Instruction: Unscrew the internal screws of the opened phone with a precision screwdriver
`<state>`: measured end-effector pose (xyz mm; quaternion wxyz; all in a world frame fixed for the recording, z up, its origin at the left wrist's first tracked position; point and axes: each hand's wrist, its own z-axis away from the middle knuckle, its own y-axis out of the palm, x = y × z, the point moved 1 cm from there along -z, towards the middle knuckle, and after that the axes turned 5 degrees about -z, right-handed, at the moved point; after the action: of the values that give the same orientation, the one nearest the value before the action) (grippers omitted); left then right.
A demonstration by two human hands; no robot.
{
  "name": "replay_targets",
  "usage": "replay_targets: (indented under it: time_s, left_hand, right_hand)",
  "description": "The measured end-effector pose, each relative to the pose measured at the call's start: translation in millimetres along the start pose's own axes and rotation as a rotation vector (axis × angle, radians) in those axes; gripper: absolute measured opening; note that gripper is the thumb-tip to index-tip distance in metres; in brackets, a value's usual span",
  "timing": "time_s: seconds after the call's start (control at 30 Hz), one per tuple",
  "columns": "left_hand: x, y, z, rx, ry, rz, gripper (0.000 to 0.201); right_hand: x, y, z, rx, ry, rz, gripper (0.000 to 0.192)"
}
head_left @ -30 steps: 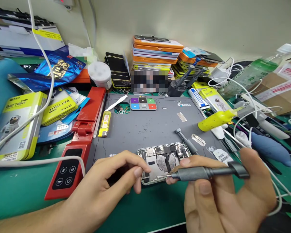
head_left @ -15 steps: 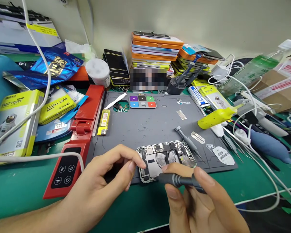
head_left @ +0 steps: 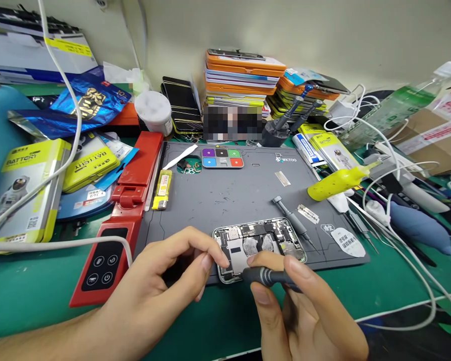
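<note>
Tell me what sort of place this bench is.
Most likely a phone repair bench: an opened phone lies on a grey work mat, the right hand holds a precision screwdriver, and battery boxes lie beside it.

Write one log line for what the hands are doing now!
right hand: holds screwdriver | tip: on opened phone | left hand: touching phone's edge | surface: grey mat
</note>
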<state>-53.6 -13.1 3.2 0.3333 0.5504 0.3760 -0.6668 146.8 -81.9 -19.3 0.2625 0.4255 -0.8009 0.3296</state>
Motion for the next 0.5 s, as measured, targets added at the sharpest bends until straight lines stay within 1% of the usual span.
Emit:
replay_targets:
  time_s: [0.1,0.23,0.3,0.4,0.43,0.5]
  left_hand:
    - [0.9,0.3,0.1,0.005,0.005,-0.004,0.016]
    - [2.2,0.6,-0.2,0.02,0.011,-0.005,0.017]
    - [2.5,0.8,-0.8,0.033,0.02,0.001,0.017]
    - [2.7,1.1,-1.4,0.045,0.026,0.008,0.018]
    - [2.9,1.1,-1.4,0.046,0.023,0.007,0.018]
    - [3.3,0.9,-1.1,0.045,0.009,0.008,0.018]
  right_hand:
    - [-2.1,-2.7,-2.5,0.036,-0.054,0.062,0.085]
    - [-2.7,-2.4,-13.4,0.078,-0.243,0.115,0.08]
    - [-2.3,-1.2,-17.6,0.081,-0.324,0.115,0.069]
    - [-1.8,0.1,-19.7,0.078,-0.327,0.129,0.042]
    - [-1.3,0.3,-19.6,0.084,-0.314,0.13,0.039]
    - [0.5,0.0,-19.2,0.086,-0.296,0.126,0.04]
